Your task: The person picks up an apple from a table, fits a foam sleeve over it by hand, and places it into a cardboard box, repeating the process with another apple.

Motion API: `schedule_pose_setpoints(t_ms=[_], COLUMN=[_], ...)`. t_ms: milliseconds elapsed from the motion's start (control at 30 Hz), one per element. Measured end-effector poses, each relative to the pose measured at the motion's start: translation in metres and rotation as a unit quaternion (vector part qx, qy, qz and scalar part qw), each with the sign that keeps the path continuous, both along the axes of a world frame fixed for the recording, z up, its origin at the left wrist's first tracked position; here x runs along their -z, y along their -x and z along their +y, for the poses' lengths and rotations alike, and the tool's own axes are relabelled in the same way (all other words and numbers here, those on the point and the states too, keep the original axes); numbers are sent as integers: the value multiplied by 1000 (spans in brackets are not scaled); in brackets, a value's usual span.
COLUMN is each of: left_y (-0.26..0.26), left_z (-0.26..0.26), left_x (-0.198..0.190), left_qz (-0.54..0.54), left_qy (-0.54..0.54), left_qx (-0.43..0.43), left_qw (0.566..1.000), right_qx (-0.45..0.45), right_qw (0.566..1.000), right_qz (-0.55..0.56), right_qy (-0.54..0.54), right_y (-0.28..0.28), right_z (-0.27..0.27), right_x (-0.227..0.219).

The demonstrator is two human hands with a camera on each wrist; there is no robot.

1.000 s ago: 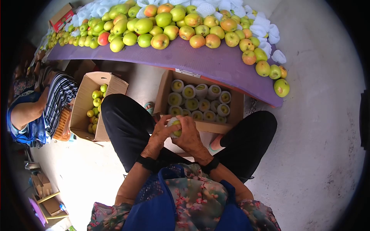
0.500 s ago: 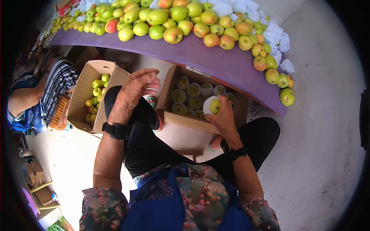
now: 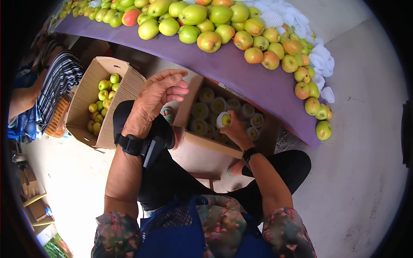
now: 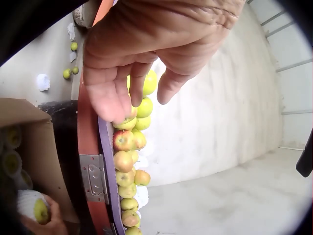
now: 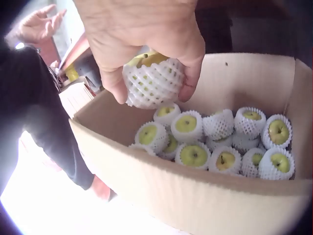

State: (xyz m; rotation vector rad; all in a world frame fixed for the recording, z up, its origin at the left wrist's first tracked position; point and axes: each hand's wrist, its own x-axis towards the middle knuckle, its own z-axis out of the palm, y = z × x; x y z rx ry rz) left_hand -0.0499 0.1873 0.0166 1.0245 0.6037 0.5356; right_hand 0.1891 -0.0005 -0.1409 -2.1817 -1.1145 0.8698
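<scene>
My right hand [image 3: 236,131] pinches a foam-netted apple [image 5: 154,82], its bare end toward my palm, above the wrapped apples [image 5: 193,155] within the cardboard carton's [image 3: 211,143] near edge, while my left hand [image 3: 158,93], loosely spread and holding nothing, hangs just outside the left edge.

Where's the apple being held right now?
In the head view, the held apple is just right of centre, gripped in its white foam net by the right hand, over the carton of netted apples.
</scene>
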Motion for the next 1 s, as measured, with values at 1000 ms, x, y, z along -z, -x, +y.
schedule_pose_setpoints(t_ms=[1000], left_y=[-30], left_z=[-20], left_x=[-27], left_qz=[75], left_qy=[-72], left_qx=[25], left_qw=[994], right_qx=[-330], right_qw=[930], right_qz=[-158], right_qy=[43], right_y=[-40], right_z=[33], right_x=[98])
